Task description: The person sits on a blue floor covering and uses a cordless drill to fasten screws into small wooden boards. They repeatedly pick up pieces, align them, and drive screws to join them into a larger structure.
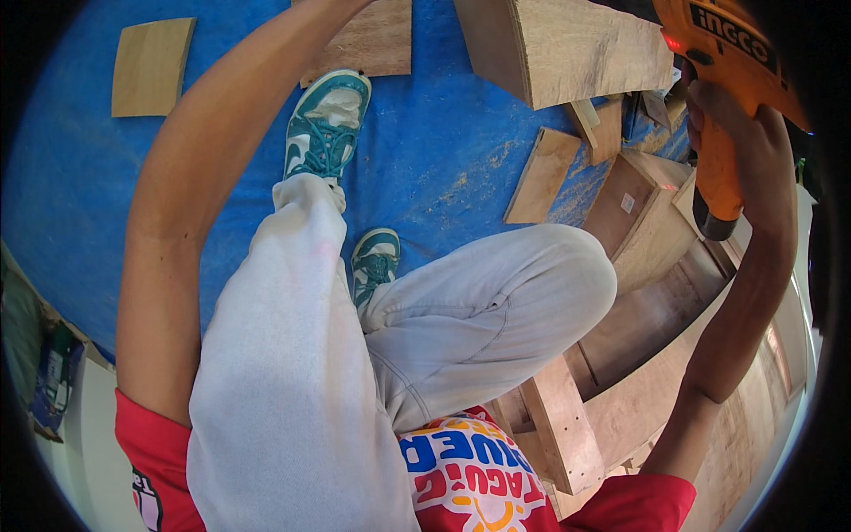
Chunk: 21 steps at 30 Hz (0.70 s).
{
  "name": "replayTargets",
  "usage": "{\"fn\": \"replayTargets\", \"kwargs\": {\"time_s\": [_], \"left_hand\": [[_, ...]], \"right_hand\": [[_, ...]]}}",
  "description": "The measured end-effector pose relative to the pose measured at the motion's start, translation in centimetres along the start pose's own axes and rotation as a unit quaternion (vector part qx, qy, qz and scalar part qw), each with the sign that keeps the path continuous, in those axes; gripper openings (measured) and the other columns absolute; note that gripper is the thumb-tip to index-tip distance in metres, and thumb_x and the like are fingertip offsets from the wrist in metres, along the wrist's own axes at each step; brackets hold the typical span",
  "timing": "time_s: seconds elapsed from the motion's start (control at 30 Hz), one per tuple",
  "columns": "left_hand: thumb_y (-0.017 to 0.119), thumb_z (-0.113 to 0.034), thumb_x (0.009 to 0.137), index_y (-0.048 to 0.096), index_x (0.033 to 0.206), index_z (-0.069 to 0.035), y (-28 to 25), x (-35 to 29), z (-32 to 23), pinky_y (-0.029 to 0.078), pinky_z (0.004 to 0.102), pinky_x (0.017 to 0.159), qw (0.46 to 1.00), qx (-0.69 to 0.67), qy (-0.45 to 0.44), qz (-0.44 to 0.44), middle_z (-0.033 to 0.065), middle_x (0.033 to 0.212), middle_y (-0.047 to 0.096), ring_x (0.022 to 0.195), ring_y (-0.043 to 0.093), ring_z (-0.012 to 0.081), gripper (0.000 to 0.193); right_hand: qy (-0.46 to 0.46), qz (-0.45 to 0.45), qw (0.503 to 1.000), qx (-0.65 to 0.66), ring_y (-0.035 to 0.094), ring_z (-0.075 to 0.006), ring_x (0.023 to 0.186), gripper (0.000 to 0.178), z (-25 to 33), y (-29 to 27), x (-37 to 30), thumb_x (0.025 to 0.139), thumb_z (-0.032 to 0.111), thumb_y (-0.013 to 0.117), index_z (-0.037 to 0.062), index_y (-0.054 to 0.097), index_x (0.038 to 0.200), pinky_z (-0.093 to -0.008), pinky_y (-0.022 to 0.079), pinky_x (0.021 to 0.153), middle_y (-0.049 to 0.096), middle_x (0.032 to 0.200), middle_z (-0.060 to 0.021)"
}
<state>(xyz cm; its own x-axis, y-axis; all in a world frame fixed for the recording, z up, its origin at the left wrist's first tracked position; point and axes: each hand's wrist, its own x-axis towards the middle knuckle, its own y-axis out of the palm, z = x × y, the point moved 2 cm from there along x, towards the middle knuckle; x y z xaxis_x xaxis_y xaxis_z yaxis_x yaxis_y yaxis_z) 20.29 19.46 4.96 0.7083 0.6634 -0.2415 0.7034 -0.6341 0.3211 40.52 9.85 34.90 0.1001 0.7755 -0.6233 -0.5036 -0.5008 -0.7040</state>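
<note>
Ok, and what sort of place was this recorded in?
Probably a makeshift woodworking area: a dusty blue tarp spread underfoot, cut boards lying about, and an orange power tool in the right hand.

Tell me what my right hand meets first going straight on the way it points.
Your right hand points up the picture, likely meeting first the body of the orange power tool it grips; depth is unclear, and what lies beyond is hidden.

Extended forward on both sides.
Stretched to upper edge with left forearm [244, 115]; gripping with curled right hand [752, 146].
</note>
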Motion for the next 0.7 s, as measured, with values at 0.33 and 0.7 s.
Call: {"fn": "replayTargets", "kwargs": {"time_s": [0.33, 0.7], "left_hand": [[0.077, -0.032, 0.094, 0.081, 0.103, -0.004, -0.2, 0.4, -0.1, 0.051, 0.0251, 0.072, 0.999, 0.04, -0.019, -0.025, -0.001, 0.086, 0.072, 0.077, 0.061, 0.0067, 0.029], [0.076, -0.034, 0.095, 0.08, 0.109, -0.007, -0.4, 0.6, 0.5, 0.052, 0.0263, 0.076, 1.0, 0.015, -0.016, 0.003, -0.0015, 0.093, 0.074, 0.082, 0.062, 0.0073, 0.031]], "right_hand": [[0.002, -0.017, 1.0, -0.002, 0.059, -0.0127, 0.07, 0.033, -1.1, -0.4, 0.1, 0.094, 0.031, 0.069, 0.0011, 0.068, 0.109, -0.0281, 0.047, 0.064, 0.061, 0.078, -0.003], [0.007, -0.028, 0.999, -0.02, 0.06, -0.013, 0.068, 0.034, -1.2, -0.2, 0.0, 0.093, 0.032, 0.069, 0.0018, 0.069, 0.108, -0.0291, 0.048, 0.064, 0.062, 0.077, -0.0033]]}}
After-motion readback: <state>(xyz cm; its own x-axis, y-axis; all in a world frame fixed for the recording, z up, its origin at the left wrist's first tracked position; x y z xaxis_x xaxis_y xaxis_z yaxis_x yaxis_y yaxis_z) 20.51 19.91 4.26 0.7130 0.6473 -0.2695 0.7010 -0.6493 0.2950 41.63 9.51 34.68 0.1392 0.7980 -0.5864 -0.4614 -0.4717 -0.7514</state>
